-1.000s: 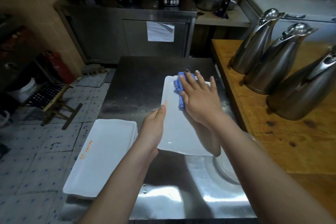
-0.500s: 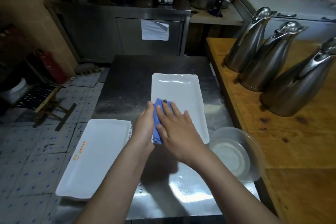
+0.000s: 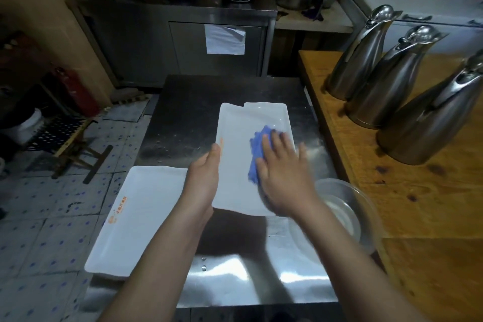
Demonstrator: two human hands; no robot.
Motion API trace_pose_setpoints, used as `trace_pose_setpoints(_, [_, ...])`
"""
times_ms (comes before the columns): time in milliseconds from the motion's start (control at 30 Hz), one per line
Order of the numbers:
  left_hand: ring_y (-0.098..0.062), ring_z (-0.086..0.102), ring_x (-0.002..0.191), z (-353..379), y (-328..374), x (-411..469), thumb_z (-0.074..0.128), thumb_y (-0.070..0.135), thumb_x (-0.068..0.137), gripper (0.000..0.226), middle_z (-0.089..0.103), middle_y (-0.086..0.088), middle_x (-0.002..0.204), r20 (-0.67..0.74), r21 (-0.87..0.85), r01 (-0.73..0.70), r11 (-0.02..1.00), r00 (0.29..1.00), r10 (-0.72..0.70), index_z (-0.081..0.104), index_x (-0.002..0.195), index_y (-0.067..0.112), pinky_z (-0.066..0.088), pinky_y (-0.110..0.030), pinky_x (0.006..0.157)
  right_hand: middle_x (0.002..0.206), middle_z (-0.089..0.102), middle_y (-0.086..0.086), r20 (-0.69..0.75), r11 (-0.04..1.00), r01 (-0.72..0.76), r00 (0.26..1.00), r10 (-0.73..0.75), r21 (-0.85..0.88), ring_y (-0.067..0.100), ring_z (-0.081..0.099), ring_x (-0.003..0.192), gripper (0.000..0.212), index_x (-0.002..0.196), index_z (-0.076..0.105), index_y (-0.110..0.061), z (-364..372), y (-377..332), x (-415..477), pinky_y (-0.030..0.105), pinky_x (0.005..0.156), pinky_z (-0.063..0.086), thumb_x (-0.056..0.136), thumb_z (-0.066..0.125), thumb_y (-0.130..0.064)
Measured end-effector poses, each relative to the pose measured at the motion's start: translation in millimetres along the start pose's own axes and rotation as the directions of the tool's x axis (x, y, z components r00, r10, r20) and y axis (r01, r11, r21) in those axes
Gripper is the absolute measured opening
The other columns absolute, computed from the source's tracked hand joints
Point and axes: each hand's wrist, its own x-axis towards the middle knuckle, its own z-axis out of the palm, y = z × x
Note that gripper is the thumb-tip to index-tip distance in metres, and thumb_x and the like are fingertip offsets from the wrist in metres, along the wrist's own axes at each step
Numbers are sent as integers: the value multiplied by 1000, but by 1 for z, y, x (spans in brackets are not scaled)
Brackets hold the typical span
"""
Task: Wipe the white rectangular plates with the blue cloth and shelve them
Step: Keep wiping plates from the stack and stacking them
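Wiping step in hand: plate (image 3: 235, 165) under the cloth (image 3: 257, 154), no shelf in view.
Left hand (image 3: 206, 178) clamps the plate's left rim, thumb on top; right hand (image 3: 285, 178) presses the cloth flat on the plate's right half, fingers straight. Judged next: finish the pass, then lift the plate level, both rims held. Room: tiled floor (image 3: 52, 204); a stack (image 3: 138, 217) of plates overhanging the steel table (image 3: 183, 117), which shows wet specks; glass bowl (image 3: 347, 206) just beside the right hand; wooden counter (image 3: 418, 204) bearing three jugs (image 3: 366, 55).
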Motion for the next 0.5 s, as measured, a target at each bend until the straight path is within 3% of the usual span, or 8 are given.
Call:
trace_pose_setpoints(67, [-10,68,55,0,0,2,40,42,98,36,71,8,63,-28,-13,-10,1000,1000,10,64,80,21,47,-17,42,160,-6,1,81,977,165,981,-177,135,16,-10,146,58,152,-2,-22,4,-20,-25,41,114,-10,100,16,-40])
trace_pose_setpoints(133, [-10,67,66,8,-2,0,38,44,98,36,70,5,78,-23,23,-12,1000,1000,13,63,85,21,49,-19,50,160,-9,-4,96,947,251,957,-274,203,14,-13,146,56,152,-3,-27,-2,-30,-23,39,112,-15,101,17,-41])
trace_pose_setpoints(200, [-11,66,77,17,-3,-4,38,44,97,31,67,3,89,6,17,-13,1000,1000,13,62,96,25,50,-21,60,160,-7,-3,33,962,250,966,-255,113,16,-10,146,55,152,-1,-26,-13,-27,-4,43,114,-11,101,16,-39])
trace_pose_setpoints(233, [-12,67,75,20,-1,-5,39,43,97,31,69,5,85,24,7,-12,1000,1000,12,63,96,24,52,-22,61,160,-6,-3,-4,975,214,977,-214,55,17,-9,147,54,152,0,-26,-19,-21,7,44,114,-10,102,15,-38])
trace_pose_setpoints(367, [-10,70,61,13,9,-4,46,47,94,34,72,11,67,44,-22,-9,1000,999,10,65,77,25,53,-22,50,161,-3,-3,-27,998,-54,998,53,-34,18,-9,147,52,152,4,-26,-34,15,22,46,113,-13,102,13,-37])
trace_pose_setpoints(433, [-10,70,60,6,13,-1,46,47,94,33,72,11,68,21,-27,-39,999,999,39,65,78,26,51,-21,46,160,-4,-1,-22,998,-28,999,27,-57,20,-9,146,55,152,2,-24,-26,15,3,48,114,-11,101,15,-38])
trace_pose_setpoints(500, [-14,71,67,3,13,1,43,47,95,34,73,6,77,-6,-13,-40,999,999,40,65,81,26,53,-24,53,161,-2,-3,16,995,92,996,-92,31,17,-9,146,56,152,3,-24,-16,0,-20,44,113,-13,99,12,-41])
